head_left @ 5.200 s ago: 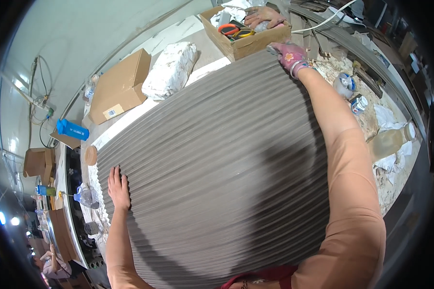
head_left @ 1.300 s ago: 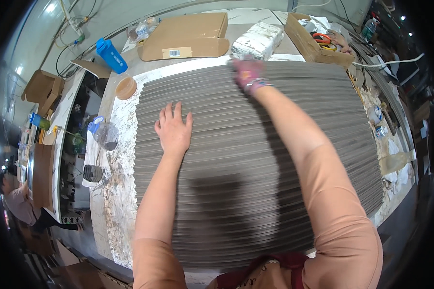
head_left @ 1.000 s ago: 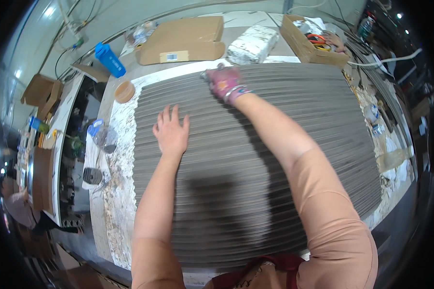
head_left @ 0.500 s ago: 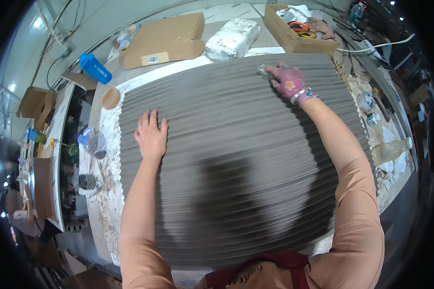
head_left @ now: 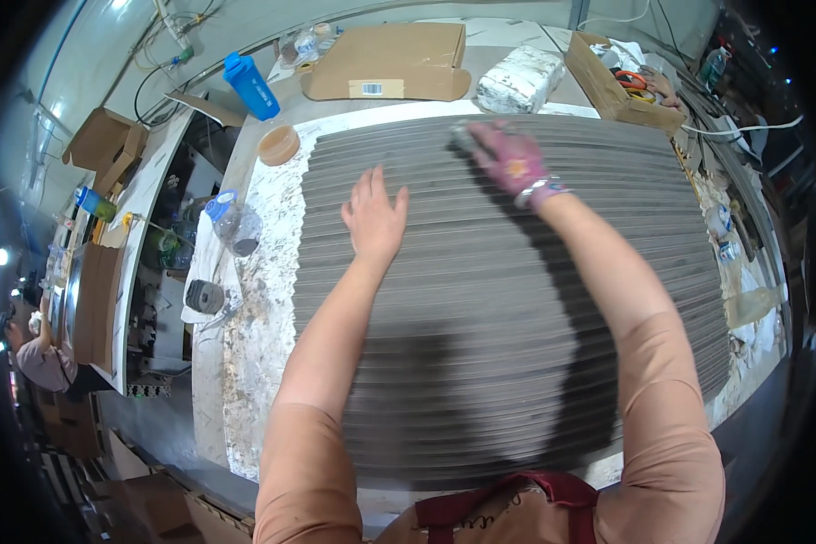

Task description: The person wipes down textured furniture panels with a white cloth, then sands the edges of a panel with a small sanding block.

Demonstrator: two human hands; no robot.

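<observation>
A wide stack of grey-brown ribbed strips or one grooved panel (head_left: 480, 272) lies across the table before me; which of the two I cannot tell. Flat on its left part rests my bare left hand (head_left: 374, 216), fingers stretched out and holding nothing. My right hand (head_left: 514, 165), in a pink glove with a flower patch, is over the far part of the ribbed surface. It is blurred by motion. Its fingers close on a small greyish wad (head_left: 463, 138), which seems to touch the ribs; the material is unclear.
Behind the panel are a flat cardboard box (head_left: 390, 54), a white-smeared block (head_left: 519, 80) and an open carton of tools (head_left: 621, 91). On the left stand a blue bottle (head_left: 251, 86), a round tub (head_left: 278, 145) and a clear jug (head_left: 234, 222). Another person (head_left: 45, 354) is far left.
My right hand has swept left along the far ribs with the wad. My left hand stays flat, slightly farther forward on the panel. The whole view has swung left.
</observation>
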